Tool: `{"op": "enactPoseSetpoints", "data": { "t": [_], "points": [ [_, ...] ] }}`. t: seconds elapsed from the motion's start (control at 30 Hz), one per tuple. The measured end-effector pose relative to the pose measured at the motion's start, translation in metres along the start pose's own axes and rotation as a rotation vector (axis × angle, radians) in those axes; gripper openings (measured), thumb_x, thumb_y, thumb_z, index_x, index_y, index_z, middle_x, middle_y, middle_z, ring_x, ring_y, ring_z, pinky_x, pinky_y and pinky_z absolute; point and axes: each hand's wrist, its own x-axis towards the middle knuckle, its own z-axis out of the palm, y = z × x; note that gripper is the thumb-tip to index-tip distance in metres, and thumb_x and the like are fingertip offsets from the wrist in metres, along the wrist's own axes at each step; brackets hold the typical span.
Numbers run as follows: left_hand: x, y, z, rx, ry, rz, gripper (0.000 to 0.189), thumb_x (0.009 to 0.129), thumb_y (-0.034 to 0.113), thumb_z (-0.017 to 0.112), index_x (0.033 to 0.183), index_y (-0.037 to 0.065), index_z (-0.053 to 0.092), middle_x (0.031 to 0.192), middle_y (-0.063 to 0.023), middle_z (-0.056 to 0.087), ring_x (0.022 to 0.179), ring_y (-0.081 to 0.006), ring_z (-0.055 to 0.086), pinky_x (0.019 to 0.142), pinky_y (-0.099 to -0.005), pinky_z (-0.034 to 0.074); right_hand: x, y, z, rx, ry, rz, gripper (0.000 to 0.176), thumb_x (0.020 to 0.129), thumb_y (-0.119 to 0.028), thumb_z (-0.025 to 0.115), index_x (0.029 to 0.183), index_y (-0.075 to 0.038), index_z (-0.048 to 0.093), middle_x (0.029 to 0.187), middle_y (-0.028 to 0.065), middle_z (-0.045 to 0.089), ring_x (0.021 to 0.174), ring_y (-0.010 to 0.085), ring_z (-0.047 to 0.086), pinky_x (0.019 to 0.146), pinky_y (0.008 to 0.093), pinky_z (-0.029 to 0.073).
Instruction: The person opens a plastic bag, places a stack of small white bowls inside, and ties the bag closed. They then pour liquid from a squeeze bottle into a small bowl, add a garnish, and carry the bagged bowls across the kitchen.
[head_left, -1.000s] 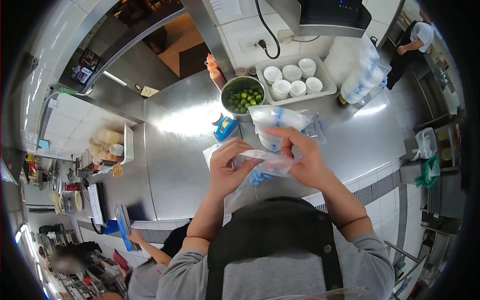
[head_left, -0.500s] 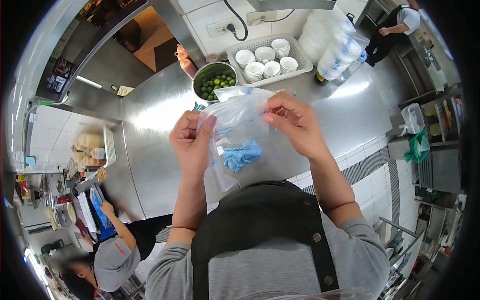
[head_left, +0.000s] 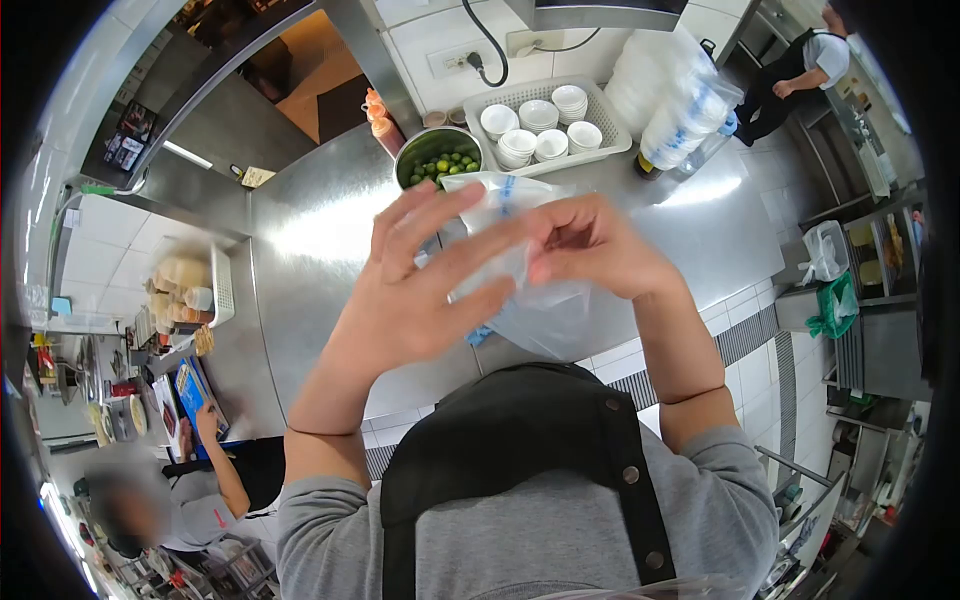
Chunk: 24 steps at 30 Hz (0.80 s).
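Head view: right hand (head_left: pixel 597 252) pinches plastic bag (head_left: pixel 555 322) beneath it; left hand (head_left: pixel 415 295) open.

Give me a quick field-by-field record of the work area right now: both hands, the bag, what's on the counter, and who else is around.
left: left hand open, fingers spread, in front of the bag; contact unclear
right: right hand pinching the bag
bag: clear plastic bag, hanging loose above the counter
under_bag: blue cloth, mostly hidden
behind_hands: metal bowl of green limes
beside_bowl: pale basket with stacked white cups
people: one at the left with a blue folder; one at the upper right
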Motion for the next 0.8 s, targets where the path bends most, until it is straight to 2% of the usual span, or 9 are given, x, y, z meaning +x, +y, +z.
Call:
{"op": "enactPoseSetpoints", "data": {
  "t": [0.07,0.17,0.2,0.3,0.37,0.5,0.6,0.7,0.8],
  "points": [
    [0.001,0.006,-0.002,-0.060,-0.122,0.164,0.015,0.076,0.014,0.079,0.091,0.013,0.074,0.109,-0.0034,0.066,0.124,-0.0288,0.051,0.106,-0.0486,0.042,-0.002,-0.001,-0.014,0.020,0.159,0.025,0.015,0.080,-0.003,0.081,0.089,-0.002,0.069,0.086,0.0010,0.071,0.081,0.0085,0.065,0.073,0.0248,0.051],
    [-0.003,0.019,0.008,-0.125,-0.294,0.392,0.010,0.079,0.011,0.076,0.084,0.009,0.067,0.087,-0.0023,0.064,0.105,-0.0227,0.064,0.103,-0.0481,0.044,-0.007,-0.013,-0.021,-0.548,0.117,-0.071,0.019,0.081,0.001,0.076,0.099,-0.001,0.070,0.092,0.0067,0.070,0.080,0.0150,0.065,0.080,0.0312,0.051],
    [-0.001,0.021,0.013,-0.147,-0.305,0.369,0.010,0.081,0.009,0.074,0.081,0.008,0.064,0.085,-0.0023,0.063,0.091,-0.0182,0.066,0.098,-0.0451,0.048,-0.009,-0.021,-0.018,-0.588,0.073,-0.228,0.021,0.080,0.000,0.077,0.101,-0.001,0.071,0.093,0.0076,0.070,0.079,0.0170,0.065,0.081,0.0322,0.051],
    [-0.008,0.008,0.027,-0.181,-0.288,0.271,0.015,0.076,0.012,0.072,0.087,0.008,0.063,0.080,-0.0026,0.063,0.087,-0.0200,0.066,0.097,-0.0420,0.050,-0.023,-0.045,-0.001,-0.588,-0.045,-0.458,0.027,0.080,-0.003,0.078,0.105,-0.002,0.071,0.094,0.0090,0.070,0.076,0.0217,0.065,0.084,0.0349,0.051],
    [-0.005,0.004,0.023,-0.281,-0.305,0.211,0.012,0.080,0.013,0.072,0.087,0.007,0.064,0.081,-0.0024,0.064,0.084,-0.0204,0.066,0.093,-0.0409,0.051,-0.039,-0.051,0.015,-0.443,-0.100,-0.281,0.028,0.079,-0.005,0.079,0.106,-0.003,0.071,0.093,0.0083,0.070,0.075,0.0235,0.065,0.084,0.0363,0.051],
    [-0.009,-0.015,0.014,-0.532,-0.296,0.043,0.008,0.088,0.011,0.070,0.091,0.005,0.066,0.085,-0.0039,0.065,0.081,-0.0211,0.065,0.087,-0.0380,0.052,-0.039,-0.029,-0.007,-0.751,-0.188,-0.164,0.022,0.080,-0.006,0.079,0.098,-0.002,0.068,0.082,0.0046,0.064,0.073,0.0168,0.061,0.078,0.0314,0.048],
    [-0.016,-0.043,0.021,-0.534,-0.257,-0.216,0.006,0.090,0.006,0.068,0.096,0.004,0.068,0.087,-0.0067,0.066,0.077,-0.0217,0.064,0.077,-0.0339,0.052,-0.032,0.005,-0.017,-0.580,0.191,-0.121,0.013,0.085,-0.004,0.075,0.095,-0.002,0.067,0.081,0.0036,0.060,0.073,0.0123,0.056,0.076,0.0289,0.047],
    [-0.015,-0.071,0.042,-0.508,-0.171,-0.341,0.007,0.089,0.002,0.067,0.096,0.003,0.070,0.088,-0.0082,0.066,0.074,-0.0195,0.063,0.069,-0.0303,0.051,-0.017,0.045,-0.022,-0.511,0.396,-0.177,0.006,0.089,-0.004,0.069,0.094,-0.002,0.067,0.077,0.0028,0.057,0.070,0.0124,0.057,0.066,0.0288,0.045],
    [-0.013,-0.087,0.069,-0.538,0.064,-0.529,0.005,0.089,0.005,0.070,0.093,0.001,0.070,0.088,-0.0071,0.065,0.069,-0.0171,0.062,0.064,-0.0282,0.048,-0.001,0.055,-0.004,-0.543,0.703,-0.268,0.005,0.091,-0.005,0.067,0.095,-0.002,0.066,0.082,0.0048,0.060,0.073,0.0138,0.058,0.064,0.0307,0.046]
  ]
}}
